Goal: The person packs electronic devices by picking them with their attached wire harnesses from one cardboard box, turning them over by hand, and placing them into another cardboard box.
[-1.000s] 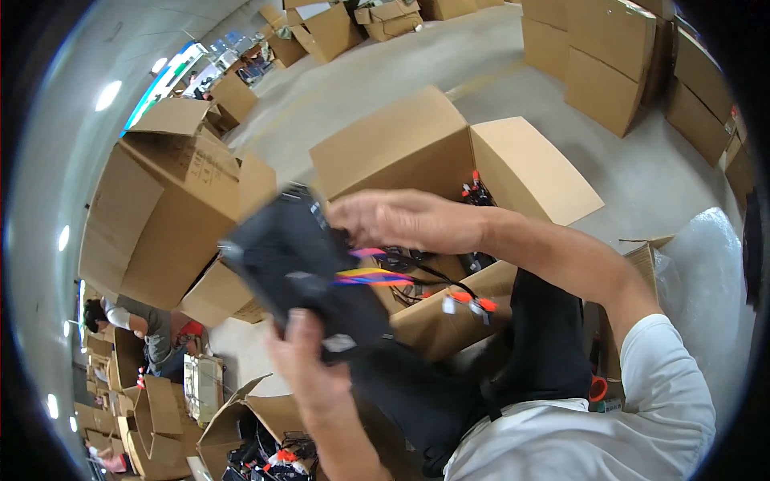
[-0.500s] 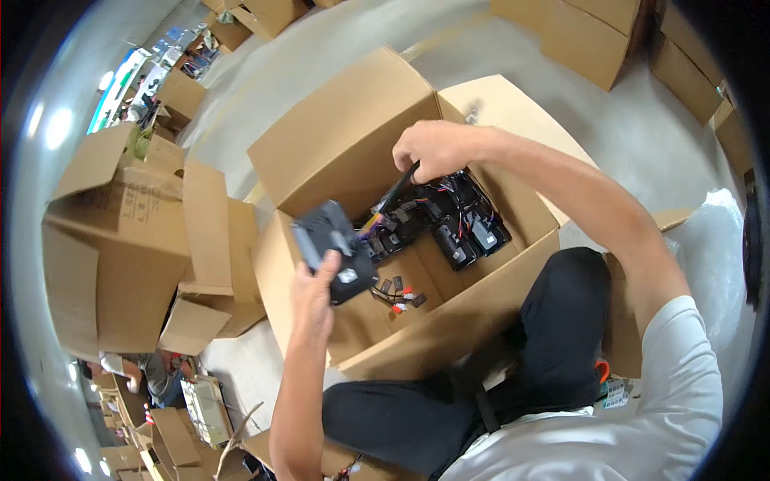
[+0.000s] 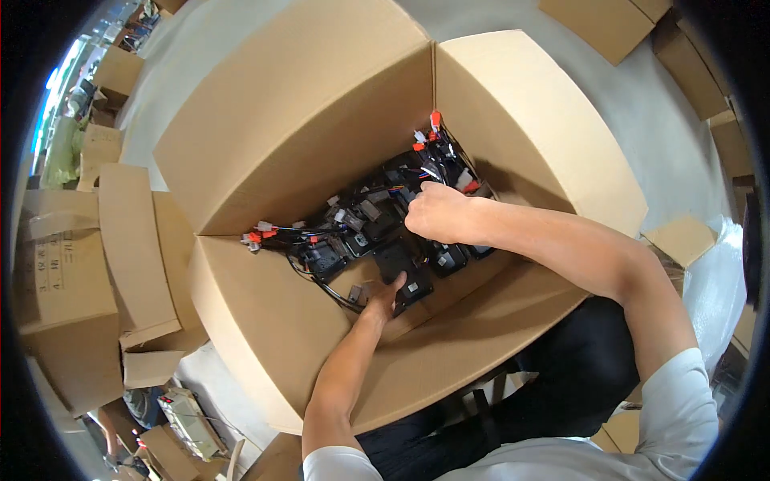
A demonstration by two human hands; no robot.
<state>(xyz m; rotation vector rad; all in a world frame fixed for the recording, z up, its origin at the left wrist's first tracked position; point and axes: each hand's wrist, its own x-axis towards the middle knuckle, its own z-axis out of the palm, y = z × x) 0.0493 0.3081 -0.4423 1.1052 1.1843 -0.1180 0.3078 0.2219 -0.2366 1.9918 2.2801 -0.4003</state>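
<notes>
Inside the large open cardboard box (image 3: 273, 345), my left hand (image 3: 382, 300) grips a flat black electronic unit (image 3: 403, 268) by its near end, thumb on top. A small pale label shows near the thumb. My right hand (image 3: 443, 212) is closed in a fist just beyond this unit, over the other ones; whatever its fingers hold is hidden. More black units (image 3: 325, 260) lie along the far side of the box, tangled with dark cables. Red and white plugs (image 3: 261, 234) stick out at the left end, and similar connectors (image 3: 434, 120) stand in the far corner.
The box's flaps (image 3: 553, 120) are folded outward. Other open cartons (image 3: 72, 272) stand at the left, and more boxes (image 3: 601, 28) at the far right. Clear plastic wrap (image 3: 714, 272) lies right of my arm. My legs (image 3: 561, 377) are against the near wall.
My left hand has lowered the black unit from above the box's left side into it. My right hand has come down from its raised place with the cable. The view has shifted closer.
</notes>
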